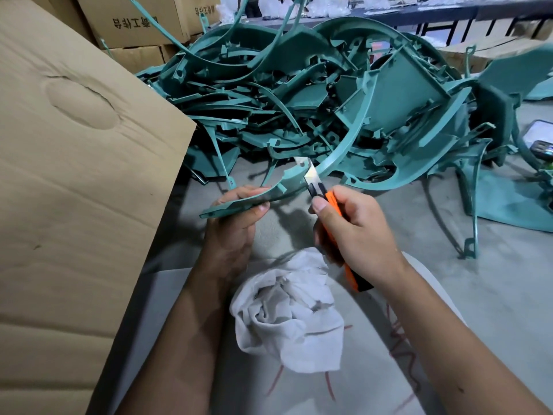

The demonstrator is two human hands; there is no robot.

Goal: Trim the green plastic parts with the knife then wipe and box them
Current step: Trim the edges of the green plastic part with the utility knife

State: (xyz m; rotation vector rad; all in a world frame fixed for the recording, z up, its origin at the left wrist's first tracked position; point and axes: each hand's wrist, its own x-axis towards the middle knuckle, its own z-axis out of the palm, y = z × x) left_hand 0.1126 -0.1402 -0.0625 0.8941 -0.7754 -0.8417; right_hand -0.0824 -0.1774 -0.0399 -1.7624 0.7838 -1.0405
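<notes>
The left hand pinches one end of a long curved green plastic part between thumb and fingers, above the bench's near middle. The right hand is wrapped round an orange knife, whose extended blade seems to touch the part's edge. A crumpled white cloth lies just below the hands, a green heap sits behind, and a cardboard box stands at the left edge.

Bright overhead light, soft shadows, wide-angle bending at edges.
</notes>
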